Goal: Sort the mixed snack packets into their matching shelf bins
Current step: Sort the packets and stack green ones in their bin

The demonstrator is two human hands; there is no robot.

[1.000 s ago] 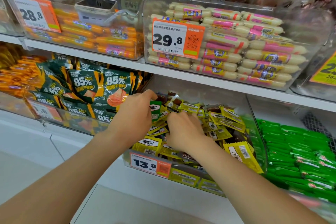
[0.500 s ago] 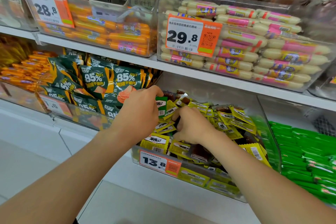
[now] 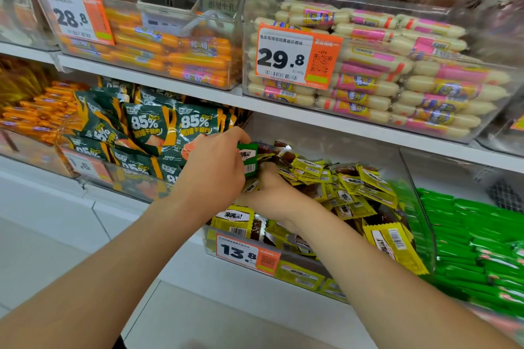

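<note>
A clear bin (image 3: 419, 224) on the lower shelf holds a heap of small yellow snack packets (image 3: 363, 181). My left hand (image 3: 215, 167) hovers over the bin's left end and holds a small green packet (image 3: 249, 160) between thumb and fingers. Just below and to the right, my right hand (image 3: 272, 193) digs into the yellow packets; its fingers are buried among them and partly hidden behind the left hand. To the right, another bin is filled with green packets (image 3: 467, 238).
Left of the yellow bin stands a bin of dark green 85% pouches (image 3: 147, 133), then orange sticks (image 3: 31, 116). The upper shelf carries bins of orange sausages (image 3: 175, 56) and cream-pink sausages (image 3: 397, 76). A price tag 13.8 (image 3: 246, 253) is fixed on the bin front.
The view has shifted a little closer to the shelf. My right hand has pushed deeper and leftward into the yellow packets, under my left hand, which keeps hold of the green packet.
</note>
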